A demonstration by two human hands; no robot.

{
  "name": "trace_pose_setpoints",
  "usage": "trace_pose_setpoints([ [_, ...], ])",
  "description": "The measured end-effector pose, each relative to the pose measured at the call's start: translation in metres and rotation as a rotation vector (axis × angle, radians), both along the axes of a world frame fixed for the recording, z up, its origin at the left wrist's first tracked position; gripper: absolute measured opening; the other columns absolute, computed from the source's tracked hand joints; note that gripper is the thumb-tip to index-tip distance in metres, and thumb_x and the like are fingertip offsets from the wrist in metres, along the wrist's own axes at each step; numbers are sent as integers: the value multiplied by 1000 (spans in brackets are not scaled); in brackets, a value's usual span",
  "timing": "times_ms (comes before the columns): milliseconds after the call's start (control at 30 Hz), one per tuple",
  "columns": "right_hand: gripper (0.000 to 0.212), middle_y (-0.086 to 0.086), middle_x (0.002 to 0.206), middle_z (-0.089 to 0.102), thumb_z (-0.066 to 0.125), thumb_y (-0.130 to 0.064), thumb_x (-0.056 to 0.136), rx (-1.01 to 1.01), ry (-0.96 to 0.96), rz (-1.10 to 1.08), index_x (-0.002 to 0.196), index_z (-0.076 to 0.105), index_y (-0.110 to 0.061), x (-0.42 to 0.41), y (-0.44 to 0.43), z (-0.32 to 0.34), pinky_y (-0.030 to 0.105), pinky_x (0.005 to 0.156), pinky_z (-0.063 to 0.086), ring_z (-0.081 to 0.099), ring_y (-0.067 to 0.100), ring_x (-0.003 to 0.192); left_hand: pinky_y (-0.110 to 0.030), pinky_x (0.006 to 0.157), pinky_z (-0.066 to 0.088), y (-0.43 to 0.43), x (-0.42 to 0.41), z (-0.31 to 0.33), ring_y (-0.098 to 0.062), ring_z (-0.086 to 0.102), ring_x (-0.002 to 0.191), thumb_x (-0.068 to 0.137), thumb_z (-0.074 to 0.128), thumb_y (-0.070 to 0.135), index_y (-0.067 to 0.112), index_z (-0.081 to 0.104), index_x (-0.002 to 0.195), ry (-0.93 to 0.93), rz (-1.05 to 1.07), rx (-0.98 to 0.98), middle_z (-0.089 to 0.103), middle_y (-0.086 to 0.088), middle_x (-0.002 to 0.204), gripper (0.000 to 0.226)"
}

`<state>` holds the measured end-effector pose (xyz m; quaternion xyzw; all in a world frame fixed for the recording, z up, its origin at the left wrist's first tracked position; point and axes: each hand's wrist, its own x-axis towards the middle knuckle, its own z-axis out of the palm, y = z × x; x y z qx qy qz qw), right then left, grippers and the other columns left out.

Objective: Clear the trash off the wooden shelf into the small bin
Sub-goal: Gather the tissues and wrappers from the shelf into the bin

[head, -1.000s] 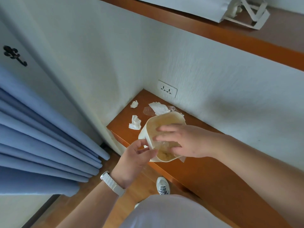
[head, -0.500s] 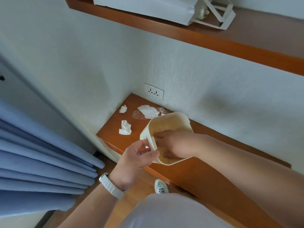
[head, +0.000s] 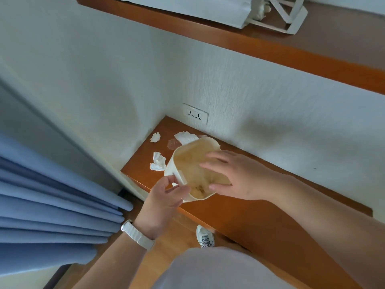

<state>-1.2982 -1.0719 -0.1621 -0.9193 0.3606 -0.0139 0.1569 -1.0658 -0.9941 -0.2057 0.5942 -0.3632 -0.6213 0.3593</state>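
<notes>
Running along the wall, the wooden shelf [head: 250, 222] has the small bin [head: 192, 156] over its near edge, tipped toward me. My left hand [head: 163, 198] pinches the bin's side tab (thumb against it), while my right hand [head: 235, 176] hovers over the opening, fingers straight, holding nothing. Behind the bin, toward the corner, lie a flattened tissue [head: 185, 137], a crumpled tissue [head: 158, 162] just beside the bin, a clear plastic scrap [head: 172, 144] and a small tissue ball [head: 155, 137].
</notes>
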Motion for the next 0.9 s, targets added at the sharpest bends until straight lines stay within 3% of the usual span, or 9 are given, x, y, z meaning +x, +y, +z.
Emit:
trace_pose_setpoints([
  [67, 61, -11, 153, 23, 33, -65, 91, -24, -41, -58, 145, 28, -36, -9, -4, -6, 32, 105, 29, 25, 10, 138, -24, 75, 64, -1, 2, -2, -13, 79, 93, 85, 77, 36, 19, 66, 117, -19, 48, 10, 83, 10, 98, 37],
  [133, 60, -15, 151, 24, 31, -66, 91, -4, -86, -128, 143, 29, -37, -19, -9, -18, 29, 104, 31, 26, 7, 137, -34, 87, 65, -3, 4, -5, -19, 78, 98, 70, 78, 50, 23, 68, 115, -58, 97, 24, 82, 10, 99, 53],
  [233, 60, -20, 148, 27, 28, -69, 87, 51, -125, -259, 140, 30, -41, -33, -18, -44, 32, 103, 39, 30, 6, 135, -35, 89, 63, -6, 9, -10, -18, 75, 105, 61, 75, 57, 26, 68, 113, -74, 164, 23, 81, 12, 100, 62],
  [400, 53, -11, 149, 34, 44, -56, 91, 32, 28, -403, 139, 35, -35, -58, -42, -105, 31, 101, 41, 38, 14, 133, -39, 89, 65, -17, 14, -11, -18, 77, 99, 58, 76, 56, 26, 69, 107, -120, 218, 34, 81, 13, 93, 58],
  [500, 54, -7, 149, 35, 50, -50, 91, 71, 124, -428, 141, 36, -32, -66, -55, -138, 34, 103, 41, 39, 17, 134, -32, 83, 65, -24, 9, -10, -13, 78, 93, 62, 77, 52, 27, 71, 105, -137, 215, 36, 82, 12, 92, 50],
  [633, 58, -4, 146, 39, 56, -44, 90, 124, 163, -455, 142, 34, -33, -78, -66, -169, 34, 101, 44, 41, 18, 131, -17, 70, 64, -32, 3, -15, 4, 76, 78, 93, 72, 23, 24, 69, 102, -154, 203, 40, 80, 19, 85, 9],
  [900, 49, -4, 123, 54, 62, -37, 89, 161, 159, -440, 135, 45, -28, -94, -77, -200, 20, 81, 48, 53, 11, 103, -11, 63, 58, -44, -12, -22, 5, 76, 80, 96, 69, 18, 21, 69, 108, -153, 194, 87, 81, 21, 86, 12],
])
